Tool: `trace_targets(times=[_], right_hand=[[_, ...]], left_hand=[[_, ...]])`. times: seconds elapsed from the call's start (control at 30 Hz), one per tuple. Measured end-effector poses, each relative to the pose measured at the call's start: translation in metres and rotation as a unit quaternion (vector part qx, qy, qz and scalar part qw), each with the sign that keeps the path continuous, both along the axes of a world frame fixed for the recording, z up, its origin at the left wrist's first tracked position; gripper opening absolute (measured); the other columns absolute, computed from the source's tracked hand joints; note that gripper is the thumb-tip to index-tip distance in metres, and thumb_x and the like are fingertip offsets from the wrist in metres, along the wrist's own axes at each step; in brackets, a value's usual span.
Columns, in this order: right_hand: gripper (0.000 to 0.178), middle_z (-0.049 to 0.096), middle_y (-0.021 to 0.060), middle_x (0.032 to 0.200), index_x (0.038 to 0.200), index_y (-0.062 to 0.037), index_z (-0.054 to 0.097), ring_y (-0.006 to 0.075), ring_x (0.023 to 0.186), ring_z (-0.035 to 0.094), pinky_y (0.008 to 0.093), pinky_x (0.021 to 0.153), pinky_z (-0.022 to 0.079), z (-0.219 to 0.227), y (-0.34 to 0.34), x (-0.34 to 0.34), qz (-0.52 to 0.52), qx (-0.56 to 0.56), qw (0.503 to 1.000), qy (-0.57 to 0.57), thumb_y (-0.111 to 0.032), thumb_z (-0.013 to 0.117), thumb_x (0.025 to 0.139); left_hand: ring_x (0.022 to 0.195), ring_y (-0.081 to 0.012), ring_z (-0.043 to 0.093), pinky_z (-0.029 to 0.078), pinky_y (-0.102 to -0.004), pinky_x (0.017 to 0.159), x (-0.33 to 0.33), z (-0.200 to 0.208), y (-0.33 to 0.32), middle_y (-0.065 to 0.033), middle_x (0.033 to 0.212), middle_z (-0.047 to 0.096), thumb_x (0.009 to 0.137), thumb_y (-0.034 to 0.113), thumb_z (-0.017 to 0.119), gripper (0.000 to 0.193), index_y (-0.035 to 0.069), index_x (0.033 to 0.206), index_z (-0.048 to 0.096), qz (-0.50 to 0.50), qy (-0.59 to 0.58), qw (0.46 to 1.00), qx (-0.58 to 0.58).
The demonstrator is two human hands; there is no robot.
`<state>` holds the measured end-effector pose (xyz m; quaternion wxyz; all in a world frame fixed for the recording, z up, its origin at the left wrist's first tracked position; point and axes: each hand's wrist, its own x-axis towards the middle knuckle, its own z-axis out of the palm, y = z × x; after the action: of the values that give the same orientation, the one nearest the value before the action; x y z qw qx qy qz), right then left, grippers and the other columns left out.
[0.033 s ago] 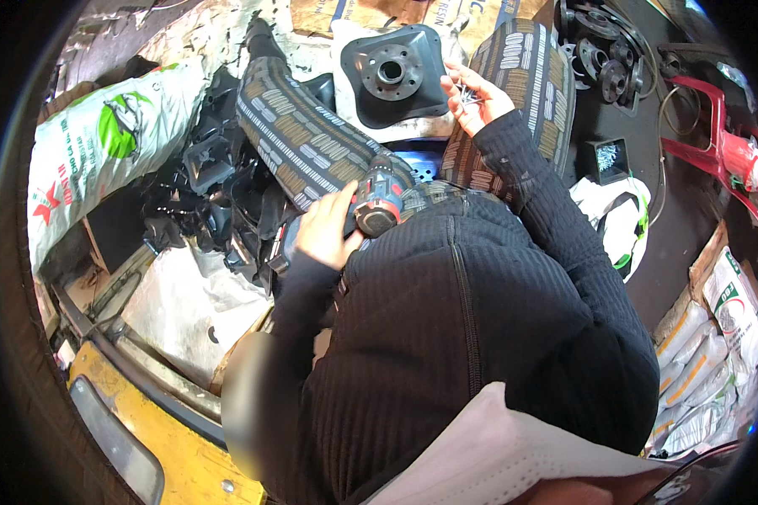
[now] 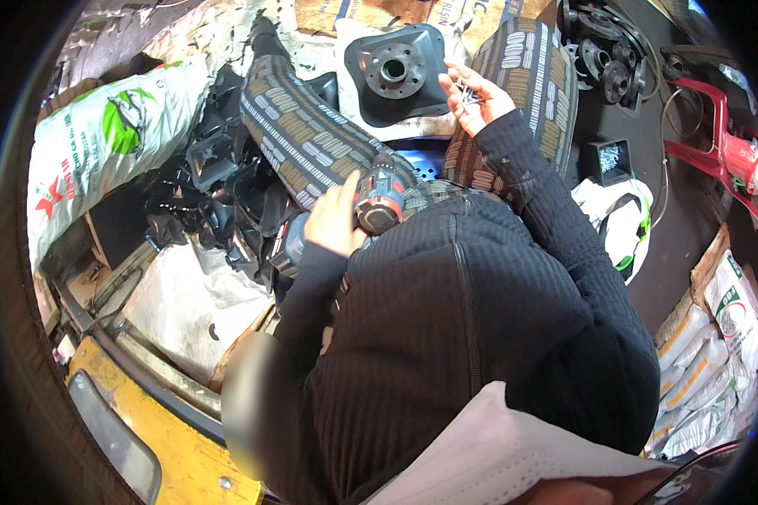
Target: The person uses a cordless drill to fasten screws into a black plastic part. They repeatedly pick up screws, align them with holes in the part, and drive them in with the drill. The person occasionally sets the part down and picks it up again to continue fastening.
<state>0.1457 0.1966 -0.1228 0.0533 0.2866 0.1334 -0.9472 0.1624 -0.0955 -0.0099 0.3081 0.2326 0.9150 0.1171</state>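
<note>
My left hand (image 2: 335, 220) is wrapped round a cordless drill (image 2: 381, 202) in grey, black and red, which rests by my lap with its chuck pointing away from me. My right hand (image 2: 482, 99) is raised with the palm turned up and the fingers curled round several thin silvery screws (image 2: 468, 95). Just left of that hand, between my legs, lies a black square plastic part (image 2: 425, 52) with a round, holed hub in its middle. It rests on a white sheet (image 2: 354, 114).
Black plastic parts (image 2: 215, 160) pile up on the left, beside a white sack (image 2: 84, 168). At the right are black round parts (image 2: 619, 67), a small black box (image 2: 608, 160) of screws, a red stool-like frame (image 2: 720, 135) and stacked sacks (image 2: 691, 353).
My left hand has shifted slightly right and up on the drill. The right hand with the screws stays in nearly the same place.
</note>
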Motion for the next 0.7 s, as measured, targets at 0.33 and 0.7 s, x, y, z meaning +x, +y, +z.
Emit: trace_targets(times=[0.33, 0.7], right_hand=[[0.046, 0.049, 0.0184, 0.127, 0.130, 0.0046, 0.040, 0.0309, 0.120, 0.048, 0.0360, 0.087, 0.052, 0.015, -0.019, -0.001, 0.047, -0.043, 0.995, 0.081, -0.005, 0.046, 0.086], [0.041, 0.049, 0.0192, 0.127, 0.128, 0.0048, 0.041, 0.0302, 0.118, 0.050, 0.0385, 0.094, 0.047, 0.026, -0.032, -0.010, 0.044, -0.050, 0.995, 0.079, -0.008, 0.046, 0.089]], left_hand=[[0.093, -0.0203, 0.061, 0.050, -0.0330, 0.079, -0.029, 0.060, -0.010, -0.0104, 0.106, 0.061, 0.074, -0.001, 0.070, 0.058, 0.002, 0.126, 0.045, 0.149, -0.055, 0.933, 0.322], [0.097, -0.0271, 0.060, 0.047, -0.0370, 0.085, -0.037, 0.052, 0.039, -0.0096, 0.104, 0.063, 0.069, 0.017, 0.071, 0.047, 0.009, 0.114, 0.057, -0.039, 0.123, 0.979, 0.160]])
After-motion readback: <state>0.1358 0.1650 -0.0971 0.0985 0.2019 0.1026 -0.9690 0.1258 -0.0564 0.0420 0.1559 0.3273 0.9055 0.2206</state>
